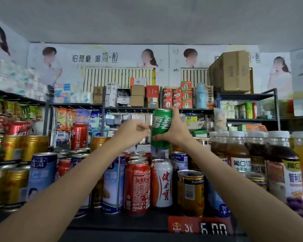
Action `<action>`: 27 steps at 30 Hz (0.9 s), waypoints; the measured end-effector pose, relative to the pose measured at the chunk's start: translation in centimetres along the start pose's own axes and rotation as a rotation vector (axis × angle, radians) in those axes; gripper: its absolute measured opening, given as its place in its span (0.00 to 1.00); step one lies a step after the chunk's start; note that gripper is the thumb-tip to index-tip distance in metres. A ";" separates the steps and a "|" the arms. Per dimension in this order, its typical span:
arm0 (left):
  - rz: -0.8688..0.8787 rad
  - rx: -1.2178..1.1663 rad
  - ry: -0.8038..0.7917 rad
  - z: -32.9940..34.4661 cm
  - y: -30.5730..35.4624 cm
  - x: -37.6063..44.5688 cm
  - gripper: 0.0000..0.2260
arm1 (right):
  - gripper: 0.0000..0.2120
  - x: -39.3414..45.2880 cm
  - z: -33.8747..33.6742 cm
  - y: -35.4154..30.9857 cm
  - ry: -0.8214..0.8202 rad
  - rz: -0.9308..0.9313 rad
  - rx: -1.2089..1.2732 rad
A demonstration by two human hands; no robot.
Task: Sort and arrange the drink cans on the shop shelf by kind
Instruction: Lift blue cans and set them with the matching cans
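Green aluminium drink can (161,128) with white Chinese lettering: held in the air above the far rows of the dark shop shelf (112,222), tilted slightly, base toward the near side. Right hand (177,131) wraps it from the right, thumb across the lower front, fingers over the top rim. Left hand (132,131) sits just left of the can, fingers curled and blurred; contact with the can cannot be told.

Red Coca-Cola can (137,186), "Coke" legible near its rim: upright at shelf front, centre. White-and-red can with red brush-style Chinese characters (162,183): upright, touching its right side. Gold can with black band (191,192): right of that, near front. Blue-and-white tall cans (42,173): left of centre. Gold cans (12,186): far left. Clear bottles of brown drink with white caps (238,154): right side, labels in Chinese. Red Bull price tag reading "6.00" (199,227): on the shelf's front edge.
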State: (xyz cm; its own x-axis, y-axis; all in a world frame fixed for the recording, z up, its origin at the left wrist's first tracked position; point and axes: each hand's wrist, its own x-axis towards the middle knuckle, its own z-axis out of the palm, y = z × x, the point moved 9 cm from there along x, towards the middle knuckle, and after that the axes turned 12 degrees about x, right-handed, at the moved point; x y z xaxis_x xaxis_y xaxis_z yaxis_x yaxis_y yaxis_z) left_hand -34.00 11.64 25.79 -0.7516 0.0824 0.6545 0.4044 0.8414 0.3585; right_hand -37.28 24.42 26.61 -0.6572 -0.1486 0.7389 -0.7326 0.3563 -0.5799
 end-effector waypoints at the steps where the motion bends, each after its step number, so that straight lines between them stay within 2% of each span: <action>1: 0.035 0.079 -0.045 0.8 -0.2 -0.1 0.10 | 0.48 0.1 0.1 0.8 0.002 0.027 -0.032; 4: 0.116 0.208 -0.186 3.1 -0.6 -0.4 0.09 | 0.49 0.1 0.7 2.1 0.000 0.060 -0.079; 8: 0.164 0.257 -0.445 5.9 -0.5 -1.1 0.11 | 0.45 0.0 1.4 2.5 -0.009 0.045 -0.163; 10: 0.176 0.290 -0.492 6.4 -0.4 -1.4 0.12 | 0.45 0.1 1.5 2.6 -0.015 0.047 -0.182; 17: 0.166 0.249 -0.439 5.8 0.3 -1.5 0.14 | 0.50 0.9 1.9 3.8 -0.046 0.155 -0.215; 25: 0.222 0.237 -0.410 5.8 0.8 -2.8 0.12 | 0.42 0.2 3.3 4.1 -0.145 0.139 -0.330; 27: 0.232 0.234 -0.388 5.9 1.0 -3.0 0.12 | 0.42 -0.1 3.6 4.1 -0.170 0.132 -0.372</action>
State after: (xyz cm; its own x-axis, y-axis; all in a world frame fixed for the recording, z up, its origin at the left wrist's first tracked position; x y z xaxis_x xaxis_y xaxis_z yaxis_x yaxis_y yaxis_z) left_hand -34.43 15.34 20.25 -0.8118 0.4362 0.3882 0.4895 0.8709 0.0450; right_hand -40.92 22.55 22.92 -0.7837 -0.2181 0.5816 -0.5468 0.6865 -0.4793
